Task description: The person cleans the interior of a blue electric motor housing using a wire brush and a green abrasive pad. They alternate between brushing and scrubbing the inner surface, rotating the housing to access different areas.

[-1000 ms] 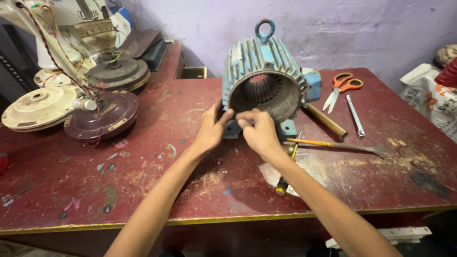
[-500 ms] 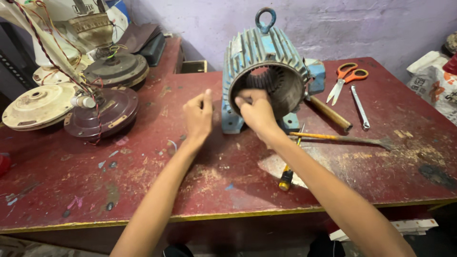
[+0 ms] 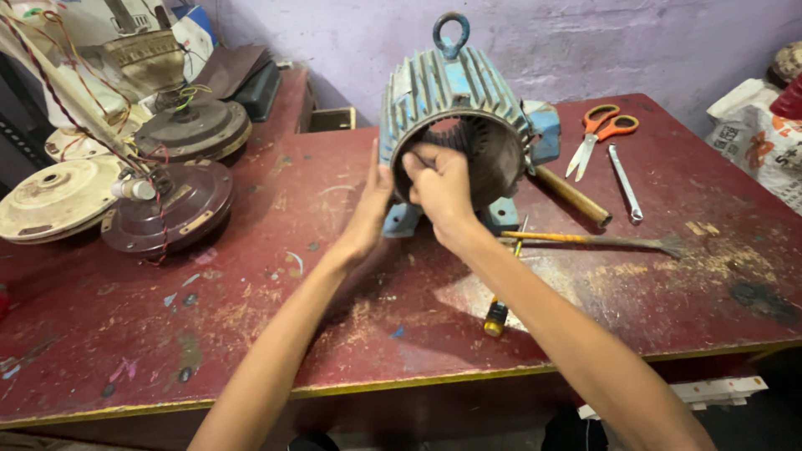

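A blue finned motor housing (image 3: 455, 92) with a lifting ring on top stands on the red table (image 3: 251, 334), its hollow round opening facing me. My left hand (image 3: 372, 209) lies flat, fingers straight, against the left outer edge of the housing. My right hand (image 3: 439, 188) is at the upper left of the opening, fingers curled over the inner rim. Anything small pinched in those fingers is hidden.
Right of the housing lie orange-handled scissors (image 3: 597, 134), a small wrench (image 3: 624, 182), a wooden-handled tool (image 3: 572, 195), a long thin chisel (image 3: 601, 240) and a screwdriver (image 3: 501, 301). Brown fan motors (image 3: 167, 209) with loose wires and a cream disc (image 3: 54, 200) crowd the left. A white bag (image 3: 752, 134) sits far right.
Both hands were pinched together low in front of the housing. My right hand rose into the opening, and my left hand opened and moved flat against the housing's left side.
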